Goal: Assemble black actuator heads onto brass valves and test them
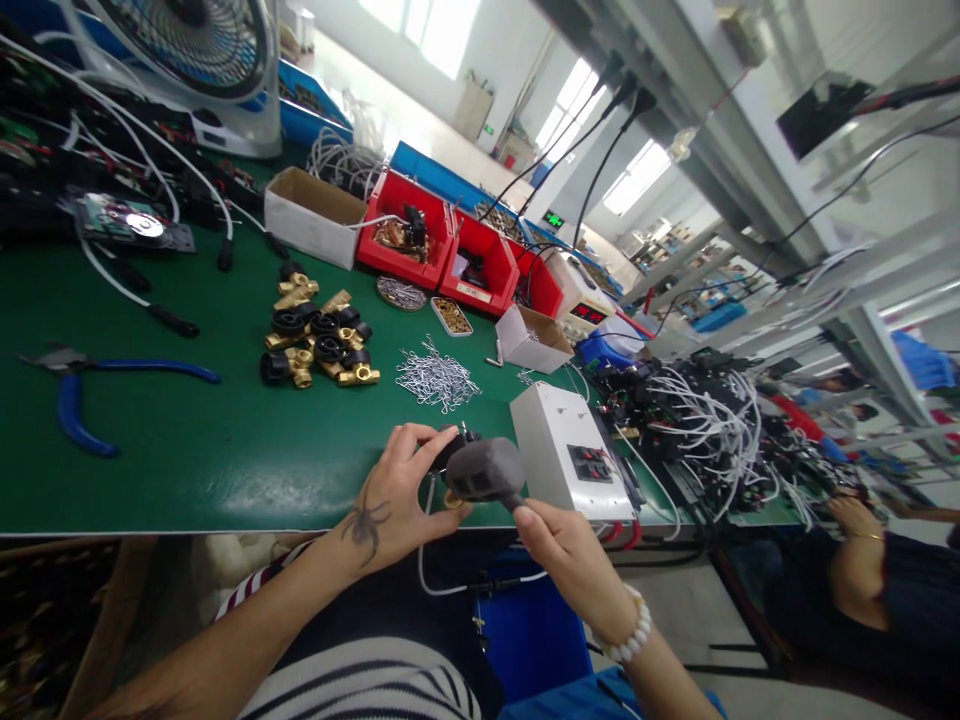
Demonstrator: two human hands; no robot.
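At the green tabletop's point(225, 500) near edge, a left hand point(397, 495) pinches a black-and-brass fitting point(447, 453), seemingly steadying it. The right hand point(561, 552) clasps a dark-grey, rounded mallet point(486, 470) by its handle (head partly hiding the fitting).

The left forearm point(270, 600) and right forearm point(667, 675) reach in from near; the left hand point(409, 485) holds a wide pinch, the right hand point(562, 545), just right, curls tight.
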